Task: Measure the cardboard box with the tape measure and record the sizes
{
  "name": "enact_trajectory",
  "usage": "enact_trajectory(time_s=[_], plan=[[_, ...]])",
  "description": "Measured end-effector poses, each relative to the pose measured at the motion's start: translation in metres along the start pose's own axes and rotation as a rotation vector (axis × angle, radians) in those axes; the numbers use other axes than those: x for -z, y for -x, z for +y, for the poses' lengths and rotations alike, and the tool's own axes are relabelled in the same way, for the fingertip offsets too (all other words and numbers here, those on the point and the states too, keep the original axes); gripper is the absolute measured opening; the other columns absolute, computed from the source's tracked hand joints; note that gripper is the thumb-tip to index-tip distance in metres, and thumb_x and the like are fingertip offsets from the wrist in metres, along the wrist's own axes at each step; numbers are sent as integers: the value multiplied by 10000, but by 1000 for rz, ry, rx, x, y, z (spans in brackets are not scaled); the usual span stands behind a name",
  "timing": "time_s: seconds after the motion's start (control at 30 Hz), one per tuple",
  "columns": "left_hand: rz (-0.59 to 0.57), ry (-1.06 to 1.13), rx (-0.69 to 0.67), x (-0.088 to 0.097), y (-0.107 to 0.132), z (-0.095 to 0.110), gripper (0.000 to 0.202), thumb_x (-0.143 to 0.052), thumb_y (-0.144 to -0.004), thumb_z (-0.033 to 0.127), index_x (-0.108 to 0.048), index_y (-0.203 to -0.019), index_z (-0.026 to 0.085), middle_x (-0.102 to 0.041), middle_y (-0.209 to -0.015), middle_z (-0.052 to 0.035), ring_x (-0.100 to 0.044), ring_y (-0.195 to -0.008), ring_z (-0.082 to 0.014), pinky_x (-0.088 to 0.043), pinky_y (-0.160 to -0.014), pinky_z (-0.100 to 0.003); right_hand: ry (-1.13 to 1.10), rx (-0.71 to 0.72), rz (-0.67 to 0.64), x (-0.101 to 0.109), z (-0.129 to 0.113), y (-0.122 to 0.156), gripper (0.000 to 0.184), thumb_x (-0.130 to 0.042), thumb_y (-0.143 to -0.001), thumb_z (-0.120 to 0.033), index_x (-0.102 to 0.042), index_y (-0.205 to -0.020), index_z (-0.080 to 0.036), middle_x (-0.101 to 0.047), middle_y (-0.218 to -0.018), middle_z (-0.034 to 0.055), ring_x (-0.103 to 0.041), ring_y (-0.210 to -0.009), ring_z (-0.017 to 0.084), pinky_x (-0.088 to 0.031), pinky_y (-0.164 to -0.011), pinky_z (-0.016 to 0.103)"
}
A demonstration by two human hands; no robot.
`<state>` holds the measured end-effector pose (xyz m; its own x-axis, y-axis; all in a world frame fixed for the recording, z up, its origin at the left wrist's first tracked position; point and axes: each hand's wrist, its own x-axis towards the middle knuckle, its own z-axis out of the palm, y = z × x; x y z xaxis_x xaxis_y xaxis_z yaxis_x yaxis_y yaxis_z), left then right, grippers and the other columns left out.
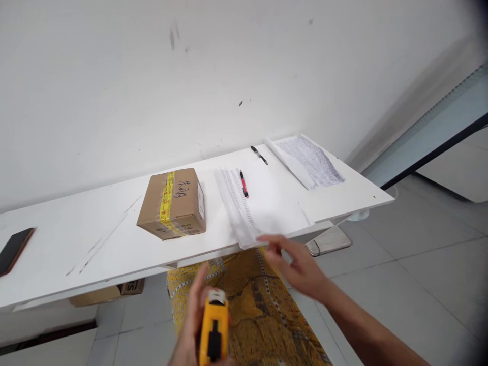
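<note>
My left hand (191, 310) is closed around a yellow tape measure (214, 330) with a black slide and a silver metal tip, held upright in front of the table edge. My right hand (295, 264) has its fingers loosely bent and apart, with nothing visible between them. Its index fingertip overlaps the front edge of a stack of papers (269, 216); whether it touches them I cannot tell. On those papers lies a red and black pen (244, 184). To their left stands a taped cardboard box (154, 198) with handwriting on top.
The white table (110, 223) runs along a wall. A black pen (260, 155) and a printed sheet (310, 160) lie toward its right end. A dark phone-like object (15, 250) is at far left. Patterned yellow-brown fabric (247, 290) is below the front edge.
</note>
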<state>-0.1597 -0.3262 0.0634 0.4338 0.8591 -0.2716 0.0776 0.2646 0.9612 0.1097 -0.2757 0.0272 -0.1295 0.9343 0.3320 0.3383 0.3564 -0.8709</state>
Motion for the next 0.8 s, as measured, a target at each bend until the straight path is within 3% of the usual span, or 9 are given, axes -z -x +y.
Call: enact_trajectory(time_s=[0.07, 0.13, 0.2, 0.27, 0.43, 0.53, 0.6, 0.7, 0.8], plan=[[361, -221, -186, 12, -7, 39, 1056, -762, -739, 475, -101, -1554, 359, -574, -1087, -64, -605, -850, -236, -493, -671, -327, 92, -69, 170, 21, 7, -30, 233, -475, -961, -361, -627, -1070, -223, -558, -682, -11, -488, -598, 137, -373, -563, 261], [615, -449, -415, 26, -27, 75, 1075, -789, -702, 420, -124, -1546, 369, -562, -1117, -65, -611, -853, -249, -509, -629, -330, 231, -148, 294, 38, 18, -68, 229, -484, -943, -384, -599, -839, -215, -588, -713, 8, -495, -624, 146, -352, -568, 269], [750, -716, -531, 44, -58, 105, 1115, -806, -665, 429, -127, -1546, 343, -559, -1115, -66, -613, -820, -249, -525, -645, -358, 353, -202, 296, 47, 31, -110, 215, -491, -925, -370, -546, -785, -216, -595, -708, 7, -515, -644, 157, -362, -605, 275], [834, -986, -455, 60, -93, 127, 1094, -764, -712, 475, -106, -1561, 269, -600, -1097, -84, -627, -845, -280, -534, -743, -430, 496, -300, 221, 48, 46, -151, 172, -484, -915, -358, -534, -833, -215, -632, -742, 22, -553, -677, 183, -362, -633, 291], [876, -1332, -286, 80, -154, 149, 1000, -715, -729, 501, -252, -1519, 99, -634, -1192, -196, -593, -1099, -413, -468, -930, -534, 719, -445, 25, 26, 75, -213, 342, -485, -899, -501, -528, -1020, -184, -691, -892, 119, -625, -831, 287, -407, -712, 353], [856, -1399, -273, 84, -166, 150, 891, -652, -780, 515, -307, -1494, 109, -624, -1249, -210, -576, -1149, -418, -445, -953, -537, 707, -395, -57, 18, 90, -220, 330, -558, -863, -362, -532, -1127, -166, -703, -963, 146, -634, -901, 315, -427, -763, 383], [817, -1439, -253, 88, -168, 149, 798, -599, -821, 516, -353, -1472, 124, -626, -1256, -209, -570, -1158, -411, -437, -951, -539, 656, -360, -74, 21, 98, -220, 329, -512, -859, -221, -537, -1184, -176, -713, -907, 116, -642, -872, 288, -443, -769, 377], [832, -1534, -293, 88, -166, 147, 681, -575, -850, 486, -446, -1410, 121, -626, -1239, -221, -541, -1172, -419, -405, -968, -566, 294, -337, -13, 35, 109, -218, 354, -443, -864, -170, -574, -1192, -195, -703, -759, 55, -653, -736, 230, -493, -719, 355], [866, -1531, -600, 62, -162, 139, 549, -588, -874, 402, -508, -1334, 113, -599, -1257, -221, -507, -1201, -396, -379, -1012, -564, -396, -318, 121, 50, 118, -219, 286, -525, -830, -194, -629, -1095, -172, -730, -822, 71, -692, -769, 204, -553, -755, 356]])
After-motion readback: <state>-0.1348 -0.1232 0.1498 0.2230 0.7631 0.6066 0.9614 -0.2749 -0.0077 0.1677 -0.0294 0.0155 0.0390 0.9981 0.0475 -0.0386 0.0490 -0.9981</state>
